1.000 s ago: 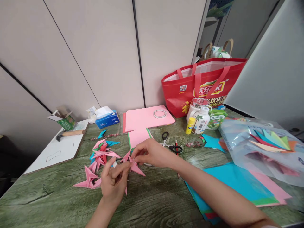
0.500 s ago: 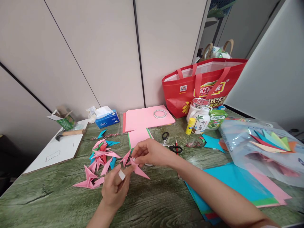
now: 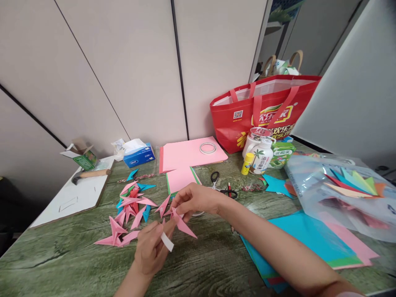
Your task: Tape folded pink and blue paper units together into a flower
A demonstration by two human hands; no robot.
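Low over the table, my right hand (image 3: 196,200) pinches a pink folded paper piece (image 3: 187,229) with a long point facing down and right. My left hand (image 3: 151,249) is closed just below it, its fingertips meeting the same piece. A short white strip (image 3: 167,242), looking like tape or its backing, sticks out from the left fingers. Exactly where the left fingertips grip is partly hidden. Another pink folded point (image 3: 162,206) shows just left of my right hand. Nearby on the left lies a loose pile of pink, red and blue folded paper points (image 3: 133,202).
Behind my hands are scissors (image 3: 215,178), a pink sheet stack (image 3: 185,154) and a tape roll (image 3: 207,148). Right of them stand a glue stick (image 3: 246,164), bottle (image 3: 262,159) and red bag (image 3: 229,128). Blue sheets (image 3: 297,239), a plastic bag (image 3: 309,181), tissue box (image 3: 139,156) and hammer (image 3: 93,173) lie around.
The white strip at my left hand now extends farther down and right. My left hand has shifted slightly right, and the pink piece has moved a little right and down.
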